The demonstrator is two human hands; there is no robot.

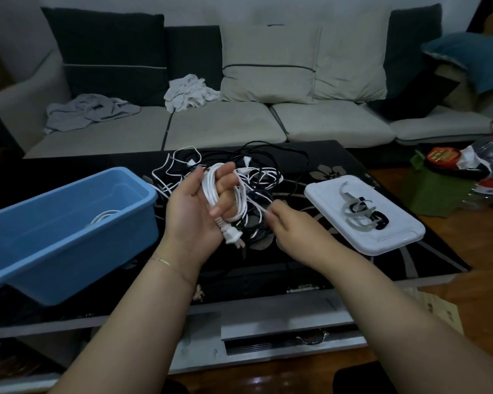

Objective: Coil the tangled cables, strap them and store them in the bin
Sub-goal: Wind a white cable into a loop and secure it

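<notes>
Right now we have the thick white power cable (211,191) looped round our left hand (194,206), fingers curled on the coil, its plug hanging below the palm. Our right hand (282,223) pinches the loose strand just beside it. To coil well, we should keep loops even and feed slack free of the black-and-white cable tangle (256,172) on the table. Straps wait on the white plastic lid (382,240); the blue plastic bin (69,223) sits left, one white cable inside.
</notes>
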